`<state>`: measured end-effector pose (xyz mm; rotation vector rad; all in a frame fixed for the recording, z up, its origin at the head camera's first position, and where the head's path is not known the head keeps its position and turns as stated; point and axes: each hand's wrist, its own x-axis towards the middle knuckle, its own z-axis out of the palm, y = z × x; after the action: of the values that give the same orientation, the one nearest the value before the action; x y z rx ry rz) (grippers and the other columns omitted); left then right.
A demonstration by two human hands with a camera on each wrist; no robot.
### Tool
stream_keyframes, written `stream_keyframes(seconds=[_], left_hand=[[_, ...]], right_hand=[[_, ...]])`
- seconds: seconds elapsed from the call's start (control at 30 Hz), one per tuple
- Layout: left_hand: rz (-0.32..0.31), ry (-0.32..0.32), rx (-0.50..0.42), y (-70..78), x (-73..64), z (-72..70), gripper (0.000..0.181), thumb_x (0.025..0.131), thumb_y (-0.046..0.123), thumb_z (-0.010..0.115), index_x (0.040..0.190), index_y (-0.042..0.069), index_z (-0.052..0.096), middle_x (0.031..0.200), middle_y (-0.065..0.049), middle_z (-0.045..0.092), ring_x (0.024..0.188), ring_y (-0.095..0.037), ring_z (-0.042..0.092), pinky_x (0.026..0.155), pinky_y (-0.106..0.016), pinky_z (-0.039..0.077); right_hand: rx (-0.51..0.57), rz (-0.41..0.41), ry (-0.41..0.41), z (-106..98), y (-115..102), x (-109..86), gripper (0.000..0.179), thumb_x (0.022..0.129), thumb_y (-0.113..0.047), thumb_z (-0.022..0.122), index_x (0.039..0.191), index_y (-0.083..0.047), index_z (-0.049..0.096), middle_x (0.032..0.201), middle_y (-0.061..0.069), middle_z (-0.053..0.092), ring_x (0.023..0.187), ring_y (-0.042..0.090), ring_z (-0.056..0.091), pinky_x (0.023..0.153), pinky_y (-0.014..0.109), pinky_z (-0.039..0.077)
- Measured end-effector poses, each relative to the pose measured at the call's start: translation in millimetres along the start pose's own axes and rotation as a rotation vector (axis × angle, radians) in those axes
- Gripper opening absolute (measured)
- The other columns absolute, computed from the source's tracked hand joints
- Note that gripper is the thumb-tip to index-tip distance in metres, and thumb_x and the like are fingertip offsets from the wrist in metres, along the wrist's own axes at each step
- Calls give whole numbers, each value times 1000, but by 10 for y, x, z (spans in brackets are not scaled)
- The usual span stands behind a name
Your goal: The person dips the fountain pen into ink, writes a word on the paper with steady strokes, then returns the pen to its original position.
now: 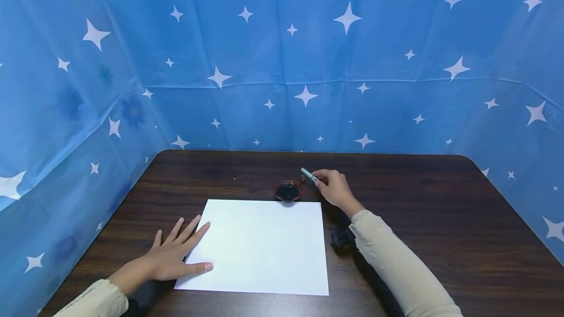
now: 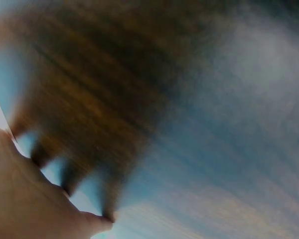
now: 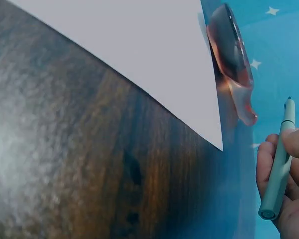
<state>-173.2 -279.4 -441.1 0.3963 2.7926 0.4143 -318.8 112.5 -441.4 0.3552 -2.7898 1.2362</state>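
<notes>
"Where are you holding that green pen [image 1: 310, 174]?"
"At two o'clock from the reddish dish [image 3: 240, 94]; my right hand [image 1: 334, 187] is pinching it, nib pointing to ten."
"And your left hand [image 1: 174, 254]?"
"I'm resting it, fingers spread, at nine o'clock on the white paper [image 1: 264, 248]."

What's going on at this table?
A person holds a pale green pen in the fingers of the right hand, its tip off the paper. The left hand lies spread across the left edge of a white sheet, with no marks visible on it. A small reddish dish with something dark inside sits at the sheet's far edge.
</notes>
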Motion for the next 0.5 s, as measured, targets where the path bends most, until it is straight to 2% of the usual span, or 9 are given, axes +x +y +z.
stream_keyframes(seconds=[0.13,0.3,0.4,0.5], left_hand=[[4,6,1,-9,1,6,96,80,68,59,154,20,21,161,-17,4,140,-54,-3,94,-82,-7],[2,7,3,-12,1,12,96,80,68,58,154,20,21,161,-17,4,140,-54,-3,94,-82,-7],[4,10,1,-8,-2,10,96,80,68,58,154,20,21,161,-17,4,140,-54,-3,94,-82,-8],[7,13,0,-5,-1,9,96,80,68,59,154,20,21,160,-17,4,140,-54,-3,93,-82,-7]], right_hand=[[50,-21,-8,-35,-4,-17,30,95,-1,55,124,-7,62,103,12,67,79,19,61,69,33,53],[166,-40,-54,-60,-1,-36,36,97,4,49,128,-10,60,108,20,65,84,24,65,73,31,57],[325,-32,-106,-76,0,-48,36,98,3,46,131,-7,58,121,24,60,98,32,65,80,33,57],[507,-22,-165,-95,0,-57,36,101,-2,43,135,-3,53,133,27,51,114,40,57,91,37,53]])
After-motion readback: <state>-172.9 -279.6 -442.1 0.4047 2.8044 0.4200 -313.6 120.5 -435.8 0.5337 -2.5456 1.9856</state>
